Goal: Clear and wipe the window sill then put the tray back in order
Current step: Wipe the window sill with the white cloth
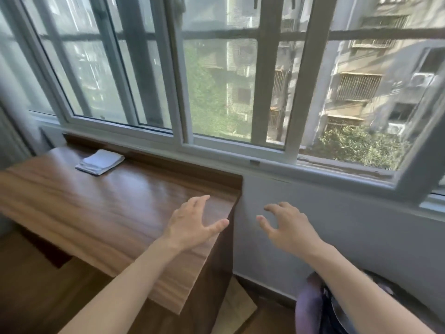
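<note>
A wide white-framed window [228, 75] spans the wall, its sill [313, 169] running beneath. Below it stands a glossy wood-grain desk [96, 203], a folded white cloth [100, 162] lying at its far edge near the glass. Both hands are empty with fingers spread: left hand [192, 225] above the desk's corner, right hand [287, 227] before the pale wall [349, 237].
</note>
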Available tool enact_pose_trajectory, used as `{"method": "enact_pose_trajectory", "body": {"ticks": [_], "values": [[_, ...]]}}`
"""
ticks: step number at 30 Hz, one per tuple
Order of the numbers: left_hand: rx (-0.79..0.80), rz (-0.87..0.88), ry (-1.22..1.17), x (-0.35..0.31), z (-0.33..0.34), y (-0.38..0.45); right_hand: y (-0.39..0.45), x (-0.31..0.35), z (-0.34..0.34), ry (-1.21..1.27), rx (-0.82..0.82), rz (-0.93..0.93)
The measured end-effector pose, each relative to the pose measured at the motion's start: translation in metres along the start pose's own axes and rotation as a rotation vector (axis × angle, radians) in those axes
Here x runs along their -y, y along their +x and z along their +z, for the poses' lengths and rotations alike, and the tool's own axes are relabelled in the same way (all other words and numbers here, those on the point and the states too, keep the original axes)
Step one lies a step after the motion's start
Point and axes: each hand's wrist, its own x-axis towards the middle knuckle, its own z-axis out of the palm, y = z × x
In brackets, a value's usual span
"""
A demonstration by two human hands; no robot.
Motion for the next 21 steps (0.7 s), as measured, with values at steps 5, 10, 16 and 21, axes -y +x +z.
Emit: {"method": "enact_pose_trajectory", "body": {"ticks": [5, 10, 16, 21], "values": [[0.043, -0.063, 0.017, 0.098, -0.021, -0.012, 0.037, 0.125, 0.063, 0.084, 0.094, -0.093], [0.07, -0.157, -0.01, 0.196, -0.049, -0.023, 0.067, 0.225, 0.119, 0.131, 0.155, -0.123], [0.047, -0.249, -0.043, 0.277, -0.094, -0.035, 0.095, 0.307, 0.153, 0.141, 0.145, -0.139], [0.018, -0.308, -0.071, 0.314, -0.115, -0.049, 0.109, 0.35, 0.166, 0.173, 0.173, -0.19]]}}
